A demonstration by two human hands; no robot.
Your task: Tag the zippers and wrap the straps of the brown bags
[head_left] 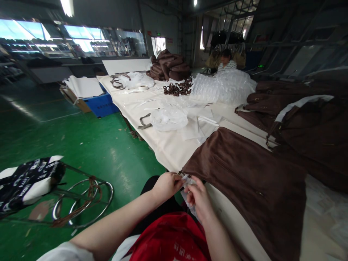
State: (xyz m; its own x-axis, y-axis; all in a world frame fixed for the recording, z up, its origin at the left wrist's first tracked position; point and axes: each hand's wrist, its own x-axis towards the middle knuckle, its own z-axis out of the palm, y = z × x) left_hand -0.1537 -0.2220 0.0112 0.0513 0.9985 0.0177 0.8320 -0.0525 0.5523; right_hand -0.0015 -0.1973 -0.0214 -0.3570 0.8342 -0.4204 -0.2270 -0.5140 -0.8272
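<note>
At the near table edge lies a brown bag point(244, 163) with a zipper across its face. Its narrow corner, with small metal hardware, reaches to my hands. My left hand point(169, 185) is closed in a pinch at this corner, touching a strip of translucent white wrapping point(187, 180). Fingers of my right hand point(198, 194) are closed round the same wrapping, which hangs down below them. The hardware under my fingertips is partly hidden.
Brown bags point(312, 127) are piled on the right. Crumpled plastic point(168, 119) lies mid-table; brown straps point(178, 88) and a bubbly plastic heap point(223, 87) are farther back. A person point(227, 65) sits behind. A stool point(32, 181) and blue box point(100, 104) stand left.
</note>
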